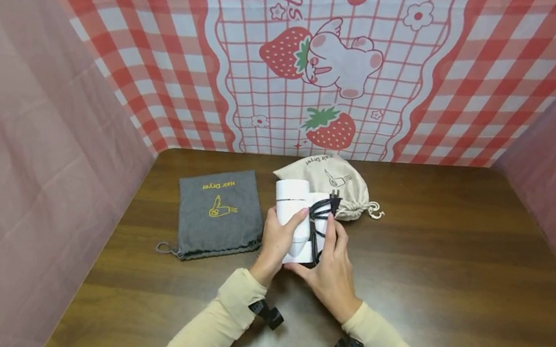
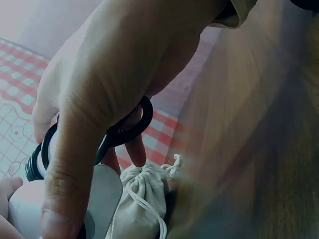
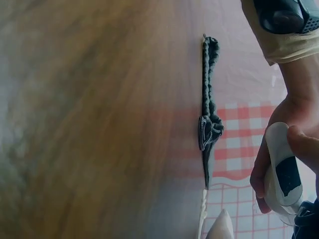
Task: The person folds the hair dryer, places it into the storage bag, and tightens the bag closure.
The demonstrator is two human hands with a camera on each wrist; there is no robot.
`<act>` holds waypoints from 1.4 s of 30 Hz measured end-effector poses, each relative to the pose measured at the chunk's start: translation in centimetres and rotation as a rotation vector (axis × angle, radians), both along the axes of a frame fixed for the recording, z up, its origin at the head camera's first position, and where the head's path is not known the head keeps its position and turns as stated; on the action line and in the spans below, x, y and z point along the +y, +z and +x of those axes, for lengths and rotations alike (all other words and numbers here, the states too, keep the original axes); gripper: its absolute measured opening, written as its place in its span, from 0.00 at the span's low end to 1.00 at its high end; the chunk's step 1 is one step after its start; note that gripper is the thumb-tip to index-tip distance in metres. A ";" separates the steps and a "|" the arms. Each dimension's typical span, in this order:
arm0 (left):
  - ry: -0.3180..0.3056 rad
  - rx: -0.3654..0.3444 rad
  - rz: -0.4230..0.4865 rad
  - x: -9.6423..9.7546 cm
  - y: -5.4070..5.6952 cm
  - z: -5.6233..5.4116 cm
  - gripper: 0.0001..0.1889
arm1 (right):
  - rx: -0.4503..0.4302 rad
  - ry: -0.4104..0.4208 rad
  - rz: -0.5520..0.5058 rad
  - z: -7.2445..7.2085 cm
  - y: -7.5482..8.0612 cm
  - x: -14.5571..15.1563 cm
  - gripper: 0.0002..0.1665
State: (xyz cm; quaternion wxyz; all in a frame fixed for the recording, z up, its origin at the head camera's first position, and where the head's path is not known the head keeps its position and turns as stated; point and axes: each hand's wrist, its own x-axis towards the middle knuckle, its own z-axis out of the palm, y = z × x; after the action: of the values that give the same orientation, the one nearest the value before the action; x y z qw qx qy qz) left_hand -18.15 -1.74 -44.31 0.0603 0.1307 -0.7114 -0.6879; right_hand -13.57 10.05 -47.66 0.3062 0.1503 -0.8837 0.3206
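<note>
A white hair dryer (image 1: pixel 292 191), seemingly folded, is held between both hands near the middle of the table. My left hand (image 1: pixel 276 242) grips its left part, the thumb laid across the white body. On the other side my right hand (image 1: pixel 335 272) holds the dryer, with the thumb at the near end and fingertips by the black cord (image 1: pixel 322 207). That cord is bundled in loops, and its plug (image 1: pixel 335 200) points away. In the left wrist view the right hand (image 2: pixel 99 94) arches over cord and dryer. The right wrist view shows the left hand (image 3: pixel 294 117) around the white casing (image 3: pixel 281 167).
Left of the hands, a grey drawstring bag (image 1: pixel 217 215) marked "Hair Dryer" lies flat. Behind the dryer rests a beige drawstring bag (image 1: pixel 355 190) with similar print. Brown wooden table (image 1: pixel 455 267) surrounds them, backed by a red-and-white strawberry cloth (image 1: pixel 338 76).
</note>
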 end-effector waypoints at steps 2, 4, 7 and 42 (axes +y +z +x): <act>0.000 0.002 -0.003 -0.1 0.1 0.0 0.32 | -0.003 -0.009 0.018 0.0 0.0 0.0 0.81; -0.005 0.003 0.003 -0.1 0.0 -0.1 0.32 | 0.000 -0.015 0.029 -0.1 0.0 0.0 0.82; -0.008 0.002 0.002 -0.1 -0.1 -0.2 0.32 | 0.009 -0.015 0.035 -0.2 -0.1 0.0 0.82; -0.074 -0.080 0.036 -1.6 -0.7 0.5 0.34 | -0.312 0.086 -0.205 -0.7 0.6 -0.2 0.60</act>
State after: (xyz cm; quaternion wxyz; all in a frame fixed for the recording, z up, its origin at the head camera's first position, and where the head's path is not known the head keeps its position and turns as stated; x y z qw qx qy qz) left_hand -17.60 -3.37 -44.99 0.0038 0.1328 -0.7052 -0.6965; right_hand -14.30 9.89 -47.11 0.1651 0.1045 -0.8759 0.4412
